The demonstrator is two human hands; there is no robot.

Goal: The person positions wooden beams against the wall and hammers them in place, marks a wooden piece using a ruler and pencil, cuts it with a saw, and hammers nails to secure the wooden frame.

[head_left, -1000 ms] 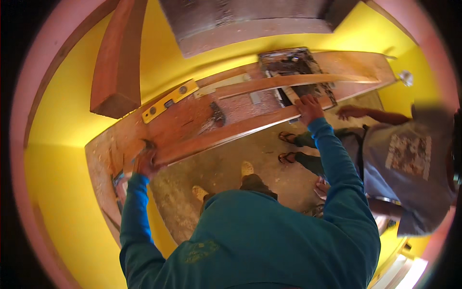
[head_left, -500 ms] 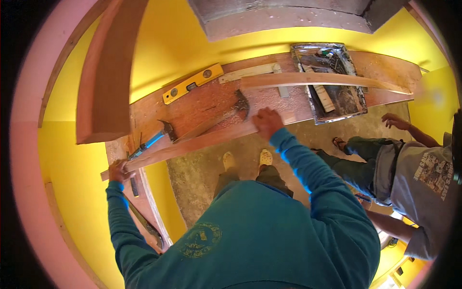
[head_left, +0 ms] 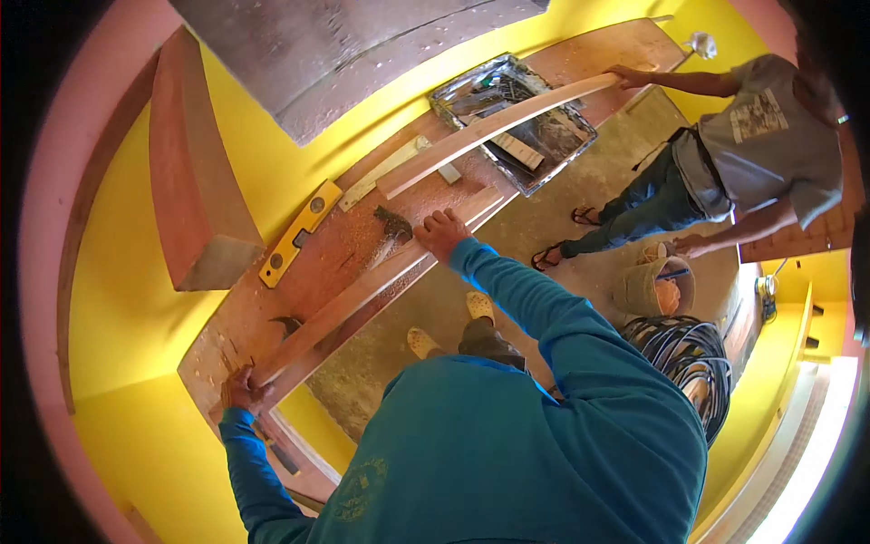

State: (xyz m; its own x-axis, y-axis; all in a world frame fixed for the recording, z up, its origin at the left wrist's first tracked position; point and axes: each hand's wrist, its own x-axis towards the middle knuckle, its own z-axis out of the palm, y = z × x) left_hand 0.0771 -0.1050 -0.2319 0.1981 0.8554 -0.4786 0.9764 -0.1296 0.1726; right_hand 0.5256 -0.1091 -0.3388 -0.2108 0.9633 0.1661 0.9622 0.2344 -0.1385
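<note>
My left hand [head_left: 243, 390] grips the near-left end of a long wooden board [head_left: 335, 315] lying along the bench [head_left: 231, 340]. My right hand [head_left: 442, 234] is closed over the same board farther along. Beyond the board are a dark hammer head [head_left: 286, 323], mostly hidden by it, and another dark curved tool [head_left: 394, 222], partly covered. A yellow spirit level [head_left: 279, 263] lies near the wall, with a pale strip of wood [head_left: 362, 189] beside it. A second long board [head_left: 426, 163] crosses a grimy metal tray [head_left: 575, 134] holding scraps.
A co-worker [head_left: 752, 145] in grey stands at the right, one hand on the second board. A bucket [head_left: 639, 295] and coiled black cable [head_left: 680, 344] are on the floor [head_left: 535, 236]. A thick timber [head_left: 195, 154] and a dark slab [head_left: 362, 45] project above the bench.
My view has turned and my right hand is now closed on the board. The co-worker's raised hand has moved up onto the second board. The bucket and cable have come into view.
</note>
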